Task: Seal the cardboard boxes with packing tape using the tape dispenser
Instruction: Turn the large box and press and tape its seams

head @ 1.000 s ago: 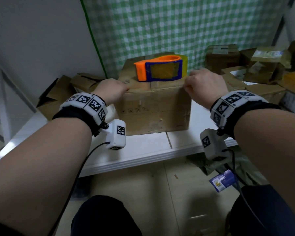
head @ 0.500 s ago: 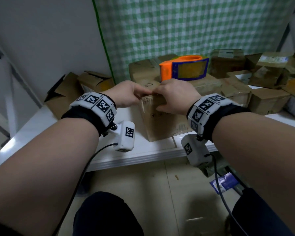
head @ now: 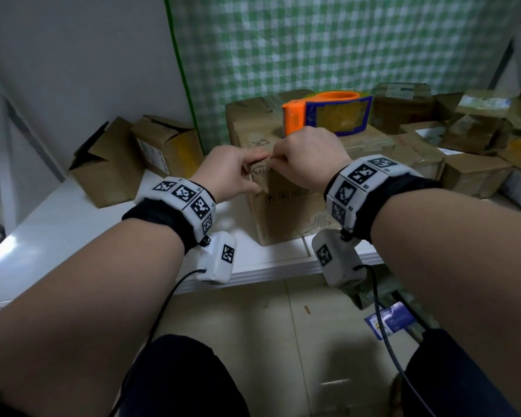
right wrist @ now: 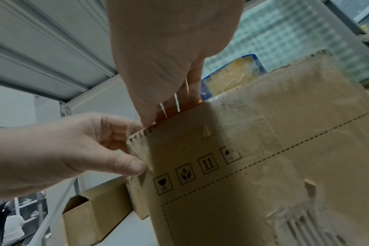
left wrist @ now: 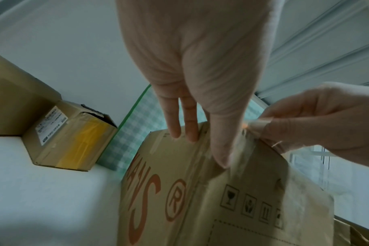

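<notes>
Spread along the cardboard box's [head: 298, 212] front edge a second ago, both now meet at its near-left corner, mid-frame: left hand [head: 229, 173] gripping the corner, right hand [head: 307, 158] pinching tape [left wrist: 257, 124]. The tape dispenser [head: 328, 115] sits idle on top; this strip looks nearly finished.

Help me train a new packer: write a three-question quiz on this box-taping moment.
1. True or false: the tape dispenser rests on top of the cardboard box.
2. The left hand and right hand both work at:
A. the box's near top corner
B. the dispenser's handle
C. a box far to the right
3. Which hand holds the dispenser?

Key: 1 true; 2 A; 3 neither.
</notes>
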Demonstrator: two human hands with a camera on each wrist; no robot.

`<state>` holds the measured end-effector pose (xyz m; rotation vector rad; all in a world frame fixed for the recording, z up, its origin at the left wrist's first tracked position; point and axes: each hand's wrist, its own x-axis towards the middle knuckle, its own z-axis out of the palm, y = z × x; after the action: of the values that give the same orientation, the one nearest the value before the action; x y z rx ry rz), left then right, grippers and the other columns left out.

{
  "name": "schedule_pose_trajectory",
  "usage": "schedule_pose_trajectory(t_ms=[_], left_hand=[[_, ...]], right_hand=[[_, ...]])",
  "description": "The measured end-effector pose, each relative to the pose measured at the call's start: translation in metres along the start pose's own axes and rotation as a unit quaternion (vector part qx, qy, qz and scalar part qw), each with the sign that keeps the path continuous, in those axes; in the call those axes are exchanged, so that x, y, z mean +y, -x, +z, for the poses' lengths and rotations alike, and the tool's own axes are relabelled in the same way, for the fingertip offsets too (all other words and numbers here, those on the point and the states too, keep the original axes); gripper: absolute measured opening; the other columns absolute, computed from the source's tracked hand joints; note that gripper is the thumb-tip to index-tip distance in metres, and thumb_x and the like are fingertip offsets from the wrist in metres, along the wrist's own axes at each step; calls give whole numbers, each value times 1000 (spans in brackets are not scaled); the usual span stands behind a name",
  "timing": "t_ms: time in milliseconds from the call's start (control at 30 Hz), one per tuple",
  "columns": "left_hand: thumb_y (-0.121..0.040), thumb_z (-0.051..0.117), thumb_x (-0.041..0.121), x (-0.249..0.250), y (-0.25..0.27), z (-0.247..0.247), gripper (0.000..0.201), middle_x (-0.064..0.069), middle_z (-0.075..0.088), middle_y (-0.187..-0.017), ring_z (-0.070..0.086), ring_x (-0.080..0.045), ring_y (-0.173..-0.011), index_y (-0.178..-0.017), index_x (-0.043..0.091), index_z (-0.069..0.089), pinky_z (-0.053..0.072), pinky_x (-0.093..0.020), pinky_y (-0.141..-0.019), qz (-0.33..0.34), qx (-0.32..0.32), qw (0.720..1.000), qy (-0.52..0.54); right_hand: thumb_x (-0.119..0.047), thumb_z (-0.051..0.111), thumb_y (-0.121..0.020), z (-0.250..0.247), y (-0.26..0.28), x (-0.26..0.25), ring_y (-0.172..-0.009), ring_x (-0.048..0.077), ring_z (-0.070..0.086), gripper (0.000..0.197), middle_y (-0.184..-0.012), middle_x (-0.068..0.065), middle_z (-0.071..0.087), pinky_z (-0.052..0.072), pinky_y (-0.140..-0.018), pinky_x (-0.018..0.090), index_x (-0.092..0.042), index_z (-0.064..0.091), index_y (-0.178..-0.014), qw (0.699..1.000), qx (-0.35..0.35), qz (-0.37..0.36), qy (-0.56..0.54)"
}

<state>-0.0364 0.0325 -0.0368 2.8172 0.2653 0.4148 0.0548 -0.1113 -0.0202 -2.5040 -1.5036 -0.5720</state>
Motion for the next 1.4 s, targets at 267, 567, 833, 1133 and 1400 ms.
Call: schedule_pose_trajectory(t_ms=[267,567,833,1133,1400], left_hand=[[-81,72,25,-1,4,9,60,5,51,-139,47,-10,-127,-137,24,49,32,-18,-104,21,40,999,-12],[-95,51,33,-3,4,10,42,5,54,-136,53,-19,-119,-137,28,49,38,-28,-97,54,56,995,-67],[-98,41,37,-22,1,13,38,11,55,-134,41,-21,-122,-135,34,49,43,-41,-97,28,73,994,-75],[-88,61,36,-34,-1,7,48,8,52,-137,21,-21,-142,-134,29,51,30,-45,-111,10,75,995,-58],[-78,71,37,-29,2,3,69,11,45,-143,13,-15,-145,-141,32,42,29,-38,-110,2,51,989,-141]], right_hand=[[-44,50,-92,0,1,1,-88,31,63,36,-91,9,69,45,-65,35,-18,72,-99,1000,-1,13,-19],[-43,62,-87,-9,2,4,-98,27,62,35,-102,6,70,52,-84,41,-17,71,-110,997,-52,10,-52],[-19,58,-90,-6,7,27,-102,32,60,28,-111,10,64,54,-80,42,-19,66,-117,994,-79,75,-4],[-20,59,-89,-7,3,32,-106,29,58,33,-118,6,62,52,-81,37,-27,65,-120,992,-95,83,-25],[-33,67,-84,-6,4,31,-110,27,55,46,-124,6,59,47,-80,34,-26,59,-129,990,-108,88,-29]])
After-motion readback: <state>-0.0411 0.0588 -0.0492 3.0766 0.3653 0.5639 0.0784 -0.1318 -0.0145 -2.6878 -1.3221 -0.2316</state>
